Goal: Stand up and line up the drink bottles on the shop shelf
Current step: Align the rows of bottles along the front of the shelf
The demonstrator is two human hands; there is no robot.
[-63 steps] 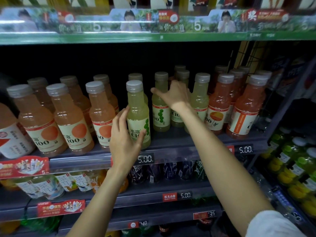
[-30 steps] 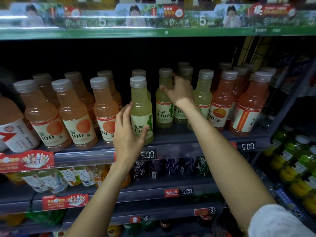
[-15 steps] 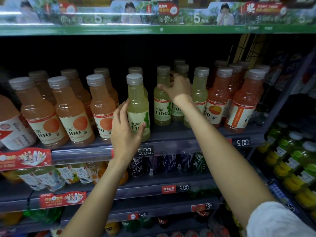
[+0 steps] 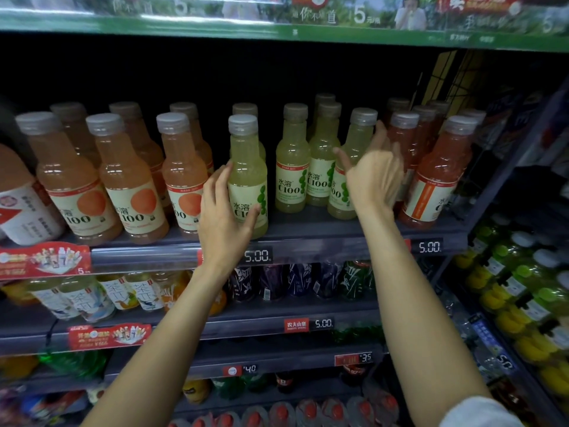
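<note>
On a dark metal shelf [image 4: 308, 232] of smooth, grey-capped plastic bottles, the left hand [image 4: 221, 217] cups a yellow-green bottle [image 4: 248, 180]; the right hand [image 4: 374, 177], fingers spread, seemingly holds nothing.

Yellow-green bottle [image 4: 248, 192] label: "水溶 C100". Price tags [image 4: 258, 256] on shelf edge [image 4: 147, 255]: "5.00"; toward 5 o'clock, red tag [image 4: 296, 325] "农夫山泉", "5.00" alongside.

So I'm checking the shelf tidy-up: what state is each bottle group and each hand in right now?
Front green bottle: upright, at the shelf edge, left hand on it.
Other green bottles: upright, set further back.
Orange bottles: upright.
Red bottles: upright.
Left hand: fingers loosely round the front green bottle.
Right hand: open, holding nothing.
</note>
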